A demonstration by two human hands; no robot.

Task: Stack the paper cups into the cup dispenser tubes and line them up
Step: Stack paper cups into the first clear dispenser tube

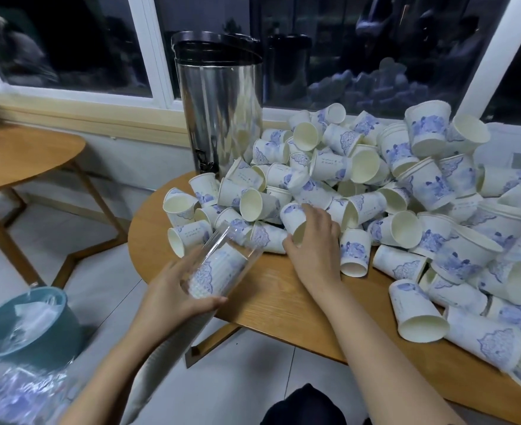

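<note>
Round wooden table [271, 305] — heaped loose paper cups [422, 207] over right and rear; steel urn [219, 111] upright at rear edge.

The paper cups [357, 191] are white outside with blue ornamental and floral prints, cream inside. The tabletop [271, 299] is warm honey-brown wood grain. At twelve o'clock the urn [222, 118] is mirror silver with a black lid. At eight o'clock the bin [29, 329] is teal. The dispenser tube [219, 265] is clear plastic. Floor tiles [99, 280] are pale grey.
</note>
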